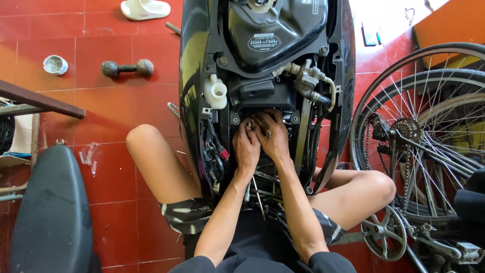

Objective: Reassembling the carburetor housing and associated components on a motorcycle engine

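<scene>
I sit on the floor with a black scooter body [194,65] standing open between my knees. My left hand [245,146] and my right hand [275,139] are pressed side by side into the dark engine bay just below a black plastic housing [260,91]. Both sets of fingers are curled around a small metal part [261,123] deep in the bay; what it is stays hidden. A white plastic reservoir [216,92] sits up left of my hands. Grey hoses and a metal fitting [308,81] lie up right. Red-capped wiring [222,153] hangs just left of my left wrist.
A bicycle with spoked wheels, chain and crank [404,151] leans at the right. A removed black seat [50,212] lies at lower left. On the red tiled floor sit a dumbbell [127,67], a small white cup [55,64] and a white sandal [145,8].
</scene>
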